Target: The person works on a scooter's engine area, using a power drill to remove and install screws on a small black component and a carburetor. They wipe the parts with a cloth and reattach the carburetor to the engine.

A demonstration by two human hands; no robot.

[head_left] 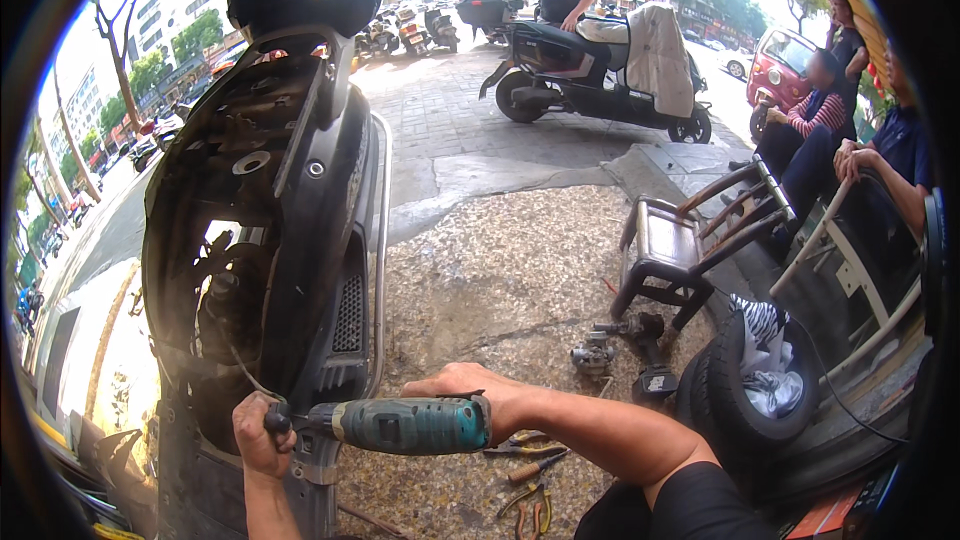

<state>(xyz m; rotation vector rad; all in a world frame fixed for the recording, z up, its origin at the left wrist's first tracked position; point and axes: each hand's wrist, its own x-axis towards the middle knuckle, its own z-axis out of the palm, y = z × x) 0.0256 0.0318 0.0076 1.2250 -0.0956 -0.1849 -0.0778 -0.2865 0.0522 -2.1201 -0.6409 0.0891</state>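
My right hand (460,383) is closed on a teal-and-black power drill (415,426), whose nose points left; its handle is hidden. My left hand (258,437) is closed around a black knob-like piece (279,417) just ahead of the drill's nose. Whether the two touch, I cannot tell. From this hand a thin dark rod or cable runs up into the opened body of a black scooter (325,285). The scooter's seat opening is bare, showing frame parts and dark inner parts.
Pliers (540,512) and other hand tools lie below the drill. Right of them are a metal part (594,354), a black cordless tool (652,360), a stool (662,240) and tyres (715,390) holding plastic bags. People sit at the right; a person stands behind a parked scooter (570,70).
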